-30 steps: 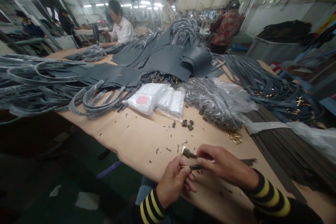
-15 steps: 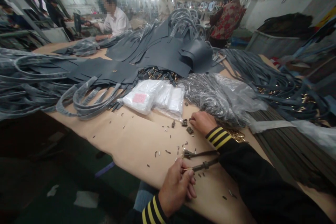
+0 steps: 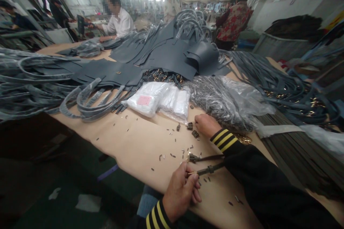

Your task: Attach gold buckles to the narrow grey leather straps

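Near the table's front edge, my left hand (image 3: 182,188) pinches the gold metal end of a dark strap (image 3: 208,170). A second dark strap with a buckle (image 3: 192,157) lies just beyond it, its far part hidden under my right sleeve. Farther forward, my right hand (image 3: 206,125) is closed beside a few small dark fittings (image 3: 195,134) on the brown table covering (image 3: 139,143). Whatever its fingertips hold is too small to make out. Small dark and silver bits are scattered between the hands.
White plastic packets (image 3: 146,100) and a clear bag of dark pieces (image 3: 215,96) lie beyond my hands. Dark blue sheets (image 3: 172,53) are heaped behind. Wrapped handles (image 3: 91,103) lie left, bundled dark strips (image 3: 298,150) right. Several people work in the background.
The view has shifted very slightly. Both hands stay in nearly the same places, my left hand still on the strap end and my right hand by the small fittings.
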